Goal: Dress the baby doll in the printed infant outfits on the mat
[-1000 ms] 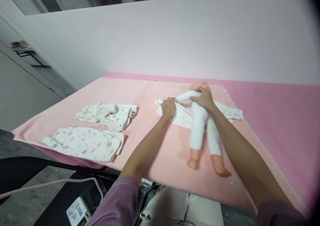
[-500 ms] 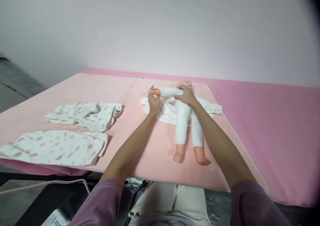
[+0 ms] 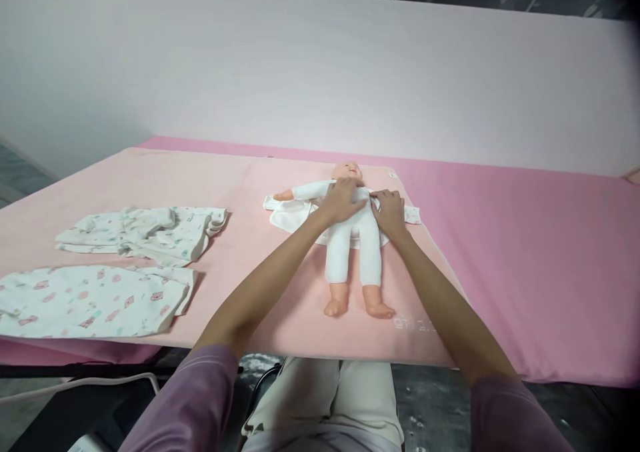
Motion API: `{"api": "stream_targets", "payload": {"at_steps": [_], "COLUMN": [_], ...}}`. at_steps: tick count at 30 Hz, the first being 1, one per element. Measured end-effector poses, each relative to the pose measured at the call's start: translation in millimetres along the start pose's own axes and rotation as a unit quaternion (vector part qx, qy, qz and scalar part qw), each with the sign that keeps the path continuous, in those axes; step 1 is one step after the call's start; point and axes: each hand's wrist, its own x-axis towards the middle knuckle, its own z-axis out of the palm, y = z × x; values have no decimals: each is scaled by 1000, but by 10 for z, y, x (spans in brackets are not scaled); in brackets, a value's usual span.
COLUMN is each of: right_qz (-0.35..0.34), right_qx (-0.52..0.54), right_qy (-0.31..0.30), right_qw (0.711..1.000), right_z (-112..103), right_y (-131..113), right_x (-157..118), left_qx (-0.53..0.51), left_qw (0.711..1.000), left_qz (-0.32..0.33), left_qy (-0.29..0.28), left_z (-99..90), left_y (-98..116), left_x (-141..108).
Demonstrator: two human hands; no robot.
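A baby doll (image 3: 361, 220) with a white cloth body lies on its back, its head away from me and its feet toward me. Spread beneath it is a white baby shirt (image 3: 291, 217), one sleeve showing at each side. My left hand (image 3: 343, 201) rests across the doll's chest, fingers extended and thumb apart. At the doll's right-hand side in the picture, my right hand (image 3: 390, 213) has its fingers bent over the arm there, which it mostly hides. The doll's other arm stretches out to the left, above the shirt.
A folded white garment with a print (image 3: 150, 232) and printed white clothing (image 3: 95, 302) lie on the left of the pale pink mat (image 3: 240, 292). Darker pink cloth (image 3: 530, 259) covers the right side. A white panel (image 3: 320, 72) stands behind.
My left hand has left the doll's left-side forearm and moved onto its chest. My right hand has gone from the chest to the other arm. The left-side arm now lies lower.
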Motion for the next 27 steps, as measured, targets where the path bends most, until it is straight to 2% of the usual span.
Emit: {"api": "stream_targets", "payload": {"at_steps": [1,3,7,13,20,24,27], "right_qz": [0,2,2,16,38,33,38], "right_qx": [-24,-63,-102,-95,-100,-109,-105], "right_qy": [5,7,-3,5,12,28,45], "right_qw": [1000,998,995,995,994,993,993], "right_z": [16,46,88,135,121,73,59], "right_y": [-11,-41,-54,-43,-83,-34,57], "right_x": [-32,-62,-55,-50,-103,-141,-169], "left_qx": [38,113,174,193,198,209,149], "left_qw": [998,987,973,971,972,970,979], "left_qz": [-3,-27,-44,-50,-75,-97,-120], "left_qy": [-51,-107,-142,-129,-104,-83,-65], "left_z": [77,228,450,631,699,642,498], "left_y": [125,319,441,355,302,190,13], "left_x": [101,278,513,623,618,603,536]}}
